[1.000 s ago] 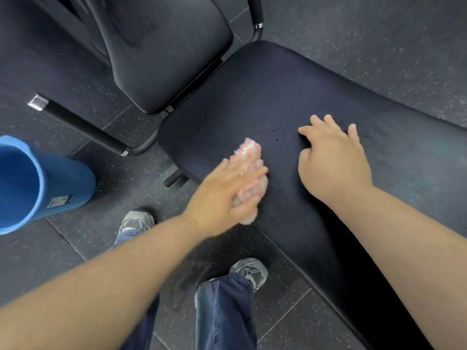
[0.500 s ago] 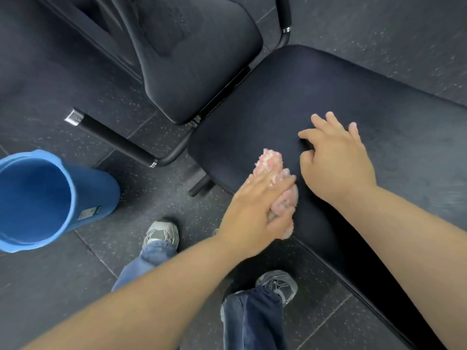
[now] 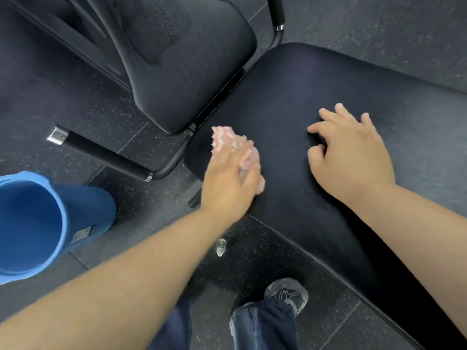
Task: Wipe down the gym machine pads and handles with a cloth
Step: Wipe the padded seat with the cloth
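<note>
A long black bench pad [image 3: 290, 97] runs from the middle to the lower right. A pink and white fluffy cloth [image 3: 225, 138] lies on its near left corner. My left hand [image 3: 227, 183] lies on top of the cloth and presses it to the pad, fingers stretched over it. My right hand [image 3: 351, 157] rests on the pad to the right, fingers bent, holding nothing. A second black pad [image 3: 177, 59] stands tilted at the upper left. A black handle [image 3: 106, 155] with a metal end cap sticks out to the left below it.
A blue bucket [image 3: 38, 223] stands on the dark speckled floor at the left. Another black handle [image 3: 276, 13] rises at the top centre. My shoes and jeans [image 3: 285, 296] are below the bench edge. A small clear object [image 3: 220, 246] lies on the floor.
My left hand has slid the cloth along the pad's near edge toward the left corner, away from my right hand. The right hand has stayed on the pad.
</note>
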{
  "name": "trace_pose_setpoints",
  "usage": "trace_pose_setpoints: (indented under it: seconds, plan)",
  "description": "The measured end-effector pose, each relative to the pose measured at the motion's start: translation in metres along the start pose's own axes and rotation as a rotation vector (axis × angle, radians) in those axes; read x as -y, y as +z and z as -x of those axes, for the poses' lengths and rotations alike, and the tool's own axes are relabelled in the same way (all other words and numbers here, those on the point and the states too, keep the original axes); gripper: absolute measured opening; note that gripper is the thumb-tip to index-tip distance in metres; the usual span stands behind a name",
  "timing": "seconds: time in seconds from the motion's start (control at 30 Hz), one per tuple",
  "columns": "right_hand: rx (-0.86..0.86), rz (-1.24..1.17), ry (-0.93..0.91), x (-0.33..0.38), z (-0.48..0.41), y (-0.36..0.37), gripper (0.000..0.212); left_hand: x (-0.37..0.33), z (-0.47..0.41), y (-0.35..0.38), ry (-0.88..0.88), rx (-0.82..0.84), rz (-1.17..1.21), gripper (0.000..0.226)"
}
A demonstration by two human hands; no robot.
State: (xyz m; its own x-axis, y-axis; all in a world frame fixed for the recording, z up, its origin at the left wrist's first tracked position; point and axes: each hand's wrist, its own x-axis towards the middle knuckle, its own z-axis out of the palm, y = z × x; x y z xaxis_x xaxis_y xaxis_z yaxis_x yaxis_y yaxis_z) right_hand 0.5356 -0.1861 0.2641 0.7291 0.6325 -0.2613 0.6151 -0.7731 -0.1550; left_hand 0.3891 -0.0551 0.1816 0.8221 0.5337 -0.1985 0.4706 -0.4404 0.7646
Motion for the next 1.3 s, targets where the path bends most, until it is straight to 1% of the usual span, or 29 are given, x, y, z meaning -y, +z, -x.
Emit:
trace_pose_setpoints:
  seconds: [0.07, 0.1, 0.17, 0.2, 0.27, 0.33, 0.4, 0.43, 0.47, 0.53, 0.6, 0.63, 0.67, 0.7, 0.73, 0.8, 0.87, 0.9, 0.93, 0.97, 1.0, 1.03, 1.07, 1.1, 1.17, 1.2, 1.23, 1.27, 1.3]
  plan:
    - [0.006, -0.013, 0.003, 0.001, 0.0, -0.001, 0.037, -0.006, 0.013, -0.002, 0.132, 0.066, -0.012, 0.047]
    - [0.011, -0.023, 0.003, 0.001, 0.0, -0.002, 0.038, 0.001, 0.006, -0.007, 0.191, 0.108, -0.028, 0.049]
    - [0.006, -0.056, 0.011, -0.001, 0.0, -0.004, 0.038, 0.025, -0.021, -0.02, 0.234, 0.205, 0.002, 0.033]
    - [0.002, -0.078, 0.014, -0.003, 0.001, -0.005, 0.038, 0.033, -0.037, -0.028, 0.176, 0.204, 0.072, 0.022]
    - [-0.018, -0.113, 0.007, -0.004, 0.001, -0.003, 0.039, 0.044, -0.063, -0.034, -0.055, 0.081, 0.135, 0.028]
    - [-0.038, -0.134, 0.013, -0.004, 0.0, 0.0, 0.039, 0.044, -0.069, -0.026, -0.215, -0.036, 0.044, 0.026]
    - [-0.04, -0.162, 0.027, -0.004, 0.001, -0.002, 0.039, 0.027, -0.057, -0.014, -0.268, -0.067, -0.013, 0.019]
    - [-0.031, -0.178, 0.02, -0.004, 0.001, -0.005, 0.04, 0.008, -0.043, -0.009, -0.231, -0.033, 0.002, 0.016]
    - [-0.016, -0.172, 0.004, -0.006, 0.0, -0.011, 0.041, -0.013, -0.026, 0.001, -0.145, 0.02, -0.015, 0.02]
    - [-0.003, -0.062, -0.039, -0.017, -0.006, -0.028, 0.042, -0.057, 0.015, 0.017, 0.145, 0.136, -0.011, 0.042]
    - [0.006, 0.062, 0.031, -0.044, -0.016, -0.053, 0.044, -0.087, 0.042, 0.022, 0.482, 0.282, -0.011, 0.05]
    - [0.002, 0.111, 0.102, -0.065, -0.019, -0.068, 0.048, -0.087, 0.042, 0.023, 0.597, 0.343, -0.016, 0.05]
    - [0.012, 0.144, 0.151, -0.08, -0.021, -0.078, 0.055, -0.077, 0.033, 0.018, 0.648, 0.367, -0.029, 0.051]
    - [0.022, 0.179, 0.19, -0.094, -0.017, -0.085, 0.061, -0.061, 0.018, 0.019, 0.628, 0.368, -0.039, 0.053]
    - [0.038, 0.197, 0.202, -0.104, -0.012, -0.087, 0.064, -0.051, 0.004, 0.018, 0.553, 0.342, -0.055, 0.054]
    - [0.041, 0.223, 0.189, -0.117, 0.003, -0.083, 0.058, -0.039, -0.027, 0.026, 0.205, 0.239, -0.059, 0.048]
    - [0.018, 0.149, 0.196, -0.117, 0.013, -0.08, 0.047, -0.057, -0.047, 0.032, -0.153, 0.09, 0.004, 0.029]
    - [-0.005, 0.11, 0.197, -0.116, 0.015, -0.079, 0.045, -0.076, -0.048, 0.039, -0.224, 0.026, -0.043, 0.024]
    - [-0.019, 0.078, 0.195, -0.117, 0.018, -0.078, 0.044, -0.1, -0.044, 0.045, -0.186, 0.021, -0.179, 0.025]
    - [-0.025, 0.046, 0.191, -0.119, 0.02, -0.079, 0.045, -0.123, -0.034, 0.056, -0.06, 0.047, -0.293, 0.029]
    - [-0.027, 0.006, 0.195, -0.12, 0.023, -0.081, 0.044, -0.146, -0.016, 0.062, 0.105, 0.109, -0.329, 0.039]
    - [-0.042, -0.051, 0.201, -0.121, 0.025, -0.085, 0.042, -0.159, 0.001, 0.066, 0.232, 0.233, -0.213, 0.048]
    - [-0.077, -0.118, 0.213, -0.123, 0.027, -0.092, 0.038, -0.174, 0.015, 0.061, 0.271, 0.365, -0.012, 0.052]
    - [-0.121, -0.197, 0.229, -0.12, 0.03, -0.094, 0.035, -0.173, 0.018, 0.053, 0.218, 0.462, 0.218, 0.054]
    - [-0.157, -0.344, 0.213, -0.106, 0.04, -0.095, 0.035, -0.168, 0.015, 0.033, -0.067, 0.597, 0.658, 0.078]
    - [-0.122, -0.384, 0.153, -0.095, 0.045, -0.089, 0.039, -0.167, 0.011, 0.023, -0.222, 0.605, 0.899, 0.079]
    - [-0.042, -0.373, 0.071, -0.081, 0.048, -0.079, 0.045, -0.164, 0.005, 0.015, -0.353, 0.556, 1.114, 0.072]
    - [0.06, -0.303, -0.03, -0.066, 0.052, -0.066, 0.05, -0.16, 0.001, 0.008, -0.449, 0.45, 1.23, 0.063]
    - [0.132, -0.196, -0.142, -0.054, 0.057, -0.052, 0.052, -0.151, -0.005, 0.004, -0.497, 0.301, 1.181, 0.055]
